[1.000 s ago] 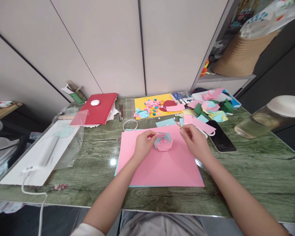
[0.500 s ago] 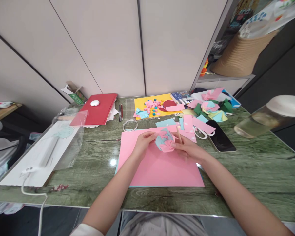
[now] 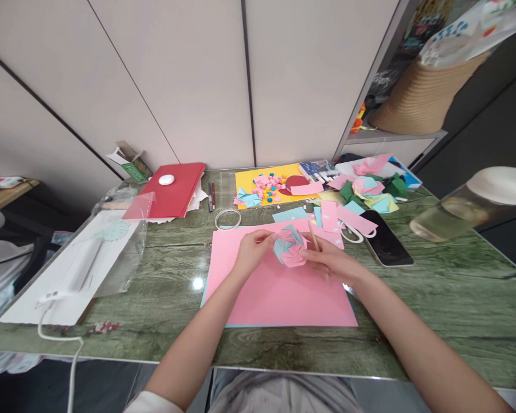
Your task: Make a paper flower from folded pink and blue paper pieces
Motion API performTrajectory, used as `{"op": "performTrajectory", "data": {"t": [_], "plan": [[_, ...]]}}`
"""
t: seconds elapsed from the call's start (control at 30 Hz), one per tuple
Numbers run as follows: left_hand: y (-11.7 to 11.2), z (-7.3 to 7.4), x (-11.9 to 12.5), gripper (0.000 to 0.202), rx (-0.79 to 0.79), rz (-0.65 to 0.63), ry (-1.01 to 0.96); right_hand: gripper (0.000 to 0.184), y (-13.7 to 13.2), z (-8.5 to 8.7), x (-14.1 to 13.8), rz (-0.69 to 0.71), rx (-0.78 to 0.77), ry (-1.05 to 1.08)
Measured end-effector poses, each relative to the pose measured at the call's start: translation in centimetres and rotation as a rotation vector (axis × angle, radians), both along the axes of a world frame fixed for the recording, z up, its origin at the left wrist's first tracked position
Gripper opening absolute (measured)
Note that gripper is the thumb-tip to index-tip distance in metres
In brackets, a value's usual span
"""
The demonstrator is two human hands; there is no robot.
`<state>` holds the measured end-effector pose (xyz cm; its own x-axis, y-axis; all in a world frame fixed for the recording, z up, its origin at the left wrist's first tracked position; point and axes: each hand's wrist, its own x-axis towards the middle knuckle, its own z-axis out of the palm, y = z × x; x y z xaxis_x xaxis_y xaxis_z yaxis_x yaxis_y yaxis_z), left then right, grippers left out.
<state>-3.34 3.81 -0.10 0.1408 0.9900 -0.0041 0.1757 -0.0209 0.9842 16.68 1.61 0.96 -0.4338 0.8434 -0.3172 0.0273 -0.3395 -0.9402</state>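
- Left hand (image 3: 253, 252) angles inward, its grip pinching the folded paper (image 3: 289, 246) at left.
- Right hand (image 3: 332, 259) reaches in opposite, grip holding the right edge and a thin stick (image 3: 312, 234).

Wall panels (image 3: 184, 74): pale grey, dark seams, twelve o'clock. Shelf unit (image 3: 395, 136): grey, two o'clock. Bench (image 3: 456, 315): green wood-grain, glossy, reflecting light. Floor (image 3: 101, 384): dark, eight o'clock.

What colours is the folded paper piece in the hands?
Pink and light blue folded paper, in the head view.
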Motion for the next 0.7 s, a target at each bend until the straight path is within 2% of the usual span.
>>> {"op": "performTrajectory", "data": {"t": [0.13,0.27,0.7], "plan": [[0.6,0.0,-1.0,0.027,-0.149,-0.066,-0.015,0.055,0.1,-0.2,0.2,0.028,-0.006,-0.013],[0.9,-0.2,-1.5,0.029,-0.208,-0.112,-0.054,0.053,0.2,-0.5,0.3,0.035,-0.005,-0.028],[1.1,-0.4,-1.6,0.031,-0.210,-0.107,-0.094,0.053,0.2,-0.5,0.4,0.052,-0.007,-0.043]]}}
